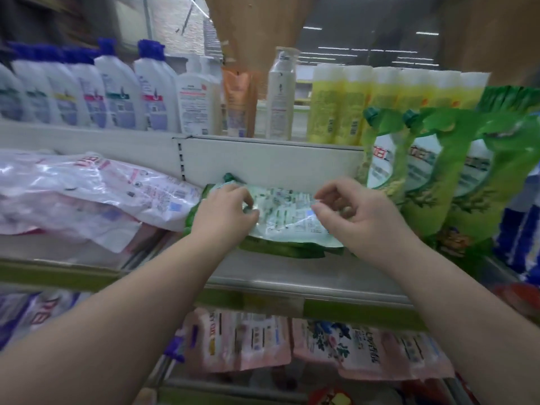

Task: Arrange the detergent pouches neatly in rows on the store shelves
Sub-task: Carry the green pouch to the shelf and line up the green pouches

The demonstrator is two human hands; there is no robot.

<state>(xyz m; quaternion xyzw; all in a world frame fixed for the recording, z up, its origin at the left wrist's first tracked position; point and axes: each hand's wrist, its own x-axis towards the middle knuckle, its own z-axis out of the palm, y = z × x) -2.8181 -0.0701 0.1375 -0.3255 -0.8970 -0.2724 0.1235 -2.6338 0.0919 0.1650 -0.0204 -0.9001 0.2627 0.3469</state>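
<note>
both hands out over the middle shelf, on a flat green detergent pouch lying back side up, printed panel showing, cap end pointed away toward the shelf's back wall. left hand on the pouch's left part, fingers curled down and pinching the film near the middle. right hand on the pouch's right edge, thumb pressed to the film, fingers curled loosely above it; whether those fingers grip the film cannot be told. under that pouch, more green pouches stacked flat, edges sticking out toward the wrists. just left of the left hand, pink-and-white pouches slumped in a loose pile, one corner touching the green stack. just right of the right hand, upright green pouches in a row, capped spouts at top left, leaning slightly. further right past those, blue packs, blurred. above the hands, the upper shelf: blue-capped white bottles up left, a white pump bottle, an orange tube and a tall pale bottle straight above, yellow bottles up right. below the forearms, the lower shelf with pink pouches lying flat, and beside them flower-printed pouches under the right forearm.
</note>
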